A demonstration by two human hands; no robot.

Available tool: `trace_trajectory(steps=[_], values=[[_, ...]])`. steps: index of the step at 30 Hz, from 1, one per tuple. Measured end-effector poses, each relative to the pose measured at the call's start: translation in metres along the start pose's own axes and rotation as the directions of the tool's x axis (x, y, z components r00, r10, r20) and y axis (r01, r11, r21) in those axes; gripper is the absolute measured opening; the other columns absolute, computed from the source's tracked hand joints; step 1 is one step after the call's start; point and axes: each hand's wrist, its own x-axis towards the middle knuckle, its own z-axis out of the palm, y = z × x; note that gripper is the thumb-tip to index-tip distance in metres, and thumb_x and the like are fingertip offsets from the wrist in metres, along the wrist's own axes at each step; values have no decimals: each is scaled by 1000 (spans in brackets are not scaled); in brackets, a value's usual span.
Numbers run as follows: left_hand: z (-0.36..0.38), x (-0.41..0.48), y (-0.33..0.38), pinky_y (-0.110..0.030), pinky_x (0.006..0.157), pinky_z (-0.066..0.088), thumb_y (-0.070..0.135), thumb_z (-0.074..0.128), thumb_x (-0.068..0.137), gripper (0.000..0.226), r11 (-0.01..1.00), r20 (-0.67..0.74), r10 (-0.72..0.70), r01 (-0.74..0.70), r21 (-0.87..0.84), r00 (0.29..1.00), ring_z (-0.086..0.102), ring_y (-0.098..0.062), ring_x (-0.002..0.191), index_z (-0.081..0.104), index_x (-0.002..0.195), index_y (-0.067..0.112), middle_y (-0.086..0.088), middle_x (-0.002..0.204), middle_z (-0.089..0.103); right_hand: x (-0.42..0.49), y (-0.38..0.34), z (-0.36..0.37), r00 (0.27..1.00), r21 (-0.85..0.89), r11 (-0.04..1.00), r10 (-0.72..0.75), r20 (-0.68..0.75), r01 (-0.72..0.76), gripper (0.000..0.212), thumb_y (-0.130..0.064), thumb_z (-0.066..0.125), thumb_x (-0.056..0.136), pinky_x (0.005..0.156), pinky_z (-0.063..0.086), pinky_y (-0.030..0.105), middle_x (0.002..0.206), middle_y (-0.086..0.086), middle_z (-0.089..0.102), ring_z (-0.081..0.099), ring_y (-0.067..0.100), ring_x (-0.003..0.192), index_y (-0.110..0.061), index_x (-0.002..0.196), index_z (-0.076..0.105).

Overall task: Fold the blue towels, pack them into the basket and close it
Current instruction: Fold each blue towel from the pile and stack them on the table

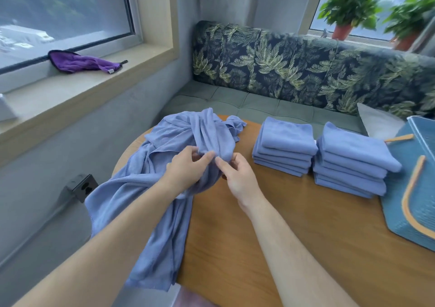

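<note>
Left grip (188, 166) and right grip (239, 177) pinch blue towel (141, 189) | rumpled, unfolded, hanging off table (294, 231)

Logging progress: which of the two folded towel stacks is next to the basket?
The taller stack, on the right, beside the basket. The shorter stack lies between it and the loose towel.

Blue towels (284, 139), teal basket (419, 212), purple cloth (80, 62), leaf-print cushion (294, 64)

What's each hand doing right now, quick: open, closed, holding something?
Left hand: pinches a bunched fold of the crumpled blue microfibre towel.
Right hand: pinches the same towel beside it.
</note>
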Motion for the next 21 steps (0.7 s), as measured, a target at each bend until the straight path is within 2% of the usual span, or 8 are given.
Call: trace_trajectory(steps=[3,6,8,12,14,16,19,21], values=[[16,-6,17,-20,79,45,46,62,96,26,994,86,44,-35,-107,995,61,-8,96,63,101,20,12,100,66,-16,-7,-21,997,-63,997,-56,-49,53,25,-30,69,94,76,50,33,85,6,69,61,13,79,-5,94,65],[29,-14,29,-21,84,47,39,68,93,24,972,48,56,-43,-230,997,63,-6,100,65,111,23,8,107,68,-26,-15,-42,988,-46,996,-79,-130,73,28,-29,63,99,65,41,21,75,-5,59,48,6,69,-3,89,66],[34,-21,44,-22,83,48,37,70,92,23,961,51,64,-48,-273,997,64,-6,98,63,110,25,9,105,67,-32,-20,-55,981,-38,995,-96,-171,90,28,-28,63,99,68,42,23,77,-4,63,50,7,72,-2,88,68],[42,-30,72,-34,86,56,33,72,91,22,901,58,91,-57,-430,994,71,-15,92,64,108,24,1,100,74,-42,-40,-81,944,19,990,-126,-304,138,21,-28,66,97,79,52,29,86,0,76,63,9,79,-10,90,75],[47,-31,87,-36,74,57,28,72,91,24,839,85,63,-6,-545,994,71,-17,84,64,112,19,-2,99,75,-46,-53,-101,917,16,986,-146,-370,164,19,-28,66,97,79,53,31,81,-5,74,63,8,77,-13,88,75],[51,-34,101,-31,61,53,21,72,91,27,761,115,41,43,-648,993,68,-17,76,63,116,13,-7,101,73,-51,-66,-123,892,5,982,-169,-418,189,19,-32,69,94,79,54,38,75,-11,70,61,9,74,-17,84,74],[67,-37,113,-31,62,54,17,75,88,33,697,127,38,65,-714,991,69,-21,79,62,118,8,-12,107,72,-62,-77,-156,852,-87,973,-229,-471,214,16,-33,71,92,72,48,31,75,-11,67,59,5,70,-19,85,71],[80,-44,121,-26,53,48,20,71,92,18,698,152,50,74,-713,987,65,-16,67,65,107,12,-4,89,71,-71,-78,-173,849,-140,973,-230,-477,185,17,-35,72,91,71,46,28,78,-9,66,58,6,71,-19,88,71]])
